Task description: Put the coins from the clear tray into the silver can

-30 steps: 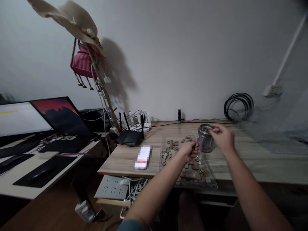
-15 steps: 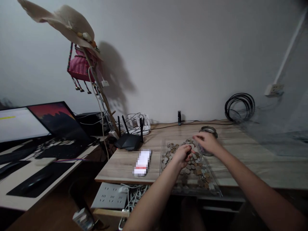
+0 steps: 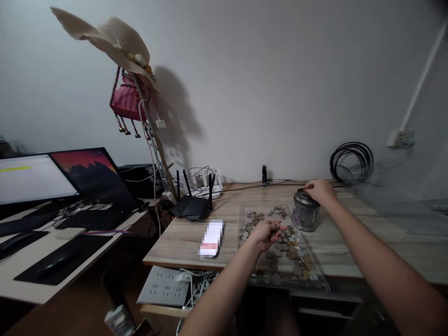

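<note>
Many loose coins (image 3: 287,242) lie spread on a clear plastic sheet or tray (image 3: 317,270) at the desk's front edge. Over them is my left hand (image 3: 265,235), palm partly up, its fingers curled around a few coins. My right hand (image 3: 322,192) is at the top of a round grey metal tin (image 3: 305,215), which stands upright just right of the coins. Its thumb and fingers are pinched together at the lid; whatever they hold is too small to make out.
Left of the coins lies a phone (image 3: 212,239), with a black router (image 3: 192,207) behind it. A small dark bottle (image 3: 264,175) and a coil of black cable (image 3: 352,162) are by the wall. A power strip (image 3: 164,285) sits below the desk edge.
My right hand has moved right and back from beside the coins to the tin's lid. My left hand stays over the coins, its fingers slightly more extended. The view has shifted a little.
</note>
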